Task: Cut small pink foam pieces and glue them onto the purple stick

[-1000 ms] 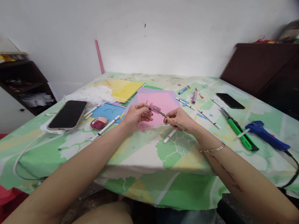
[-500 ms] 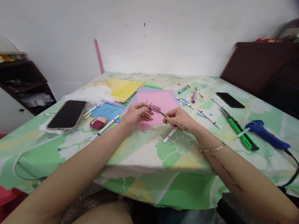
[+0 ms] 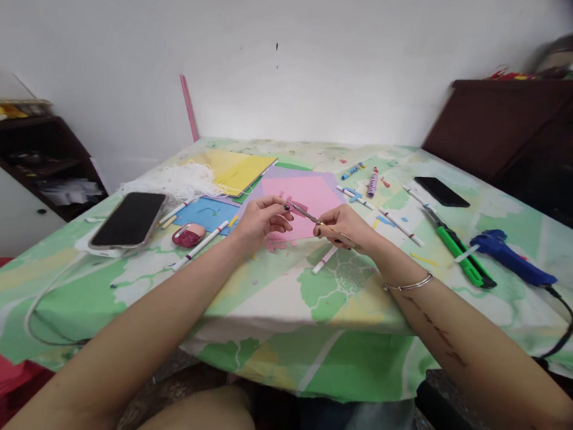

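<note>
Above the pink sheet (image 3: 323, 186), in the head view, a slim metal tool (image 3: 305, 212) slants between your two hands. It is narrow and straight, dull grey toward the tip and golden toward the rear, which shows beneath your right hand (image 3: 344, 227); whether it is scissors or tweezers is too small to tell. Your right thumb and fingers are closed around its middle, dark-painted nails showing. Your left hand (image 3: 265, 221) is at the tip end, thumb and fingertips near each other and the other fingers loosely curled; I cannot tell whether they pinch anything. A darker pink strip (image 3: 300, 206) shows just beside the tip. The pink sheet lies flat and plain over a lilac sheet (image 3: 285, 173), with pink scraps (image 3: 276, 244) around its near edge. A banded white stick (image 3: 323, 261) pokes out below your right hand. To your right on the patterned tablecloth (image 3: 265, 314) are a green utility knife (image 3: 458, 257) and a blue glue gun (image 3: 514, 260), with a purple paper roll (image 3: 373, 184) farther back.
</note>
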Demonstrator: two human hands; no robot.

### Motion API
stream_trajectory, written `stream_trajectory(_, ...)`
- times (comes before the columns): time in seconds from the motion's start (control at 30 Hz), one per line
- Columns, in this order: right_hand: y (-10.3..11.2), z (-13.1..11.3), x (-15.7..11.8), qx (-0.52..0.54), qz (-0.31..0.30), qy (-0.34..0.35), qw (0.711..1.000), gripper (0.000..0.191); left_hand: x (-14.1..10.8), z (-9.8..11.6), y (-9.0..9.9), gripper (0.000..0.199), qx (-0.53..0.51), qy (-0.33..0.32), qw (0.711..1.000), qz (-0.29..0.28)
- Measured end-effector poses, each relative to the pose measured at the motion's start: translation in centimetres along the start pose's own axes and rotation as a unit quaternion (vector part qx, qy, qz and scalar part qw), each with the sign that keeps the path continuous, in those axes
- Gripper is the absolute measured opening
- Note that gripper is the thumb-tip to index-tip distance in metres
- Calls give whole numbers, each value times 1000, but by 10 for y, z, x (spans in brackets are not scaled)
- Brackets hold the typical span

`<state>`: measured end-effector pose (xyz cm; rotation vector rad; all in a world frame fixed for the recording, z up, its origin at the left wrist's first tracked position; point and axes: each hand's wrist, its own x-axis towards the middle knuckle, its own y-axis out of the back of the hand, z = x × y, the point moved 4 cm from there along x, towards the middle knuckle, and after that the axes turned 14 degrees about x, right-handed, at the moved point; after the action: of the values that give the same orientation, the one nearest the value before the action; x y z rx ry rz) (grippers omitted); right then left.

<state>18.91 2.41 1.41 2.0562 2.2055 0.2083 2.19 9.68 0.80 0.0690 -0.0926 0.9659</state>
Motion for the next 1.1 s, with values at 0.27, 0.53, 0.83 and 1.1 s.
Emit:
stream_trajectory(0.27,1,-1,0,-5,-6,0,1000,33,0,0,1,11,4,0,1000,7)
stream_trajectory(0.53,2,0,1,-6,-22,15,1000,33,3,-1,5,13,9,-6,1000,19)
stream_trajectory(0.83,3,0,0,-2,-17,-3,1000,32,5,-3,7,17,12,-8,1000,27)
stream_trajectory(1.1,3,0,0,5,-23,1,1000,33,4,0,6,15,10,-6,999,32)
